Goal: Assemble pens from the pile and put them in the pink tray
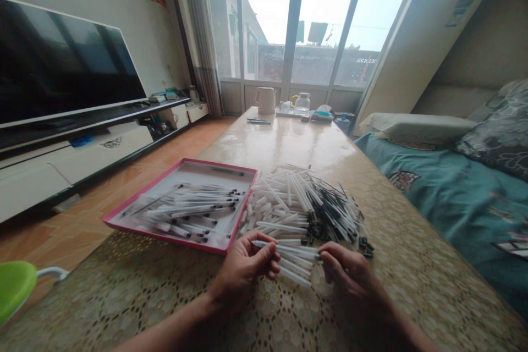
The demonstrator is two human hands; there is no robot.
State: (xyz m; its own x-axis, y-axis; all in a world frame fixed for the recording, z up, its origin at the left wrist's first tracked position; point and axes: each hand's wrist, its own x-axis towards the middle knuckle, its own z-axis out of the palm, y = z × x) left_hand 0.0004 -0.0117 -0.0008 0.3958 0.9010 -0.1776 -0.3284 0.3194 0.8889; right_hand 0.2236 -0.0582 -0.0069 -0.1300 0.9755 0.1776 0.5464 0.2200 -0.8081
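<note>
My left hand is closed around several white pen barrels, which fan out to the right over the table. My right hand pinches a small black pen plug at the right end of one of these barrels. Behind the hands lies a heap of loose white pen barrels. Dark pen refills lie at its right side, and small black pen parts are scattered near my right hand. Left of the heap, a pink-rimmed tray holds white pens with black ends.
The patterned table stretches toward the window. At its far end stand a beige kettle, a glass jug and a tissue pack. A sofa is on the right; a green stool is at lower left.
</note>
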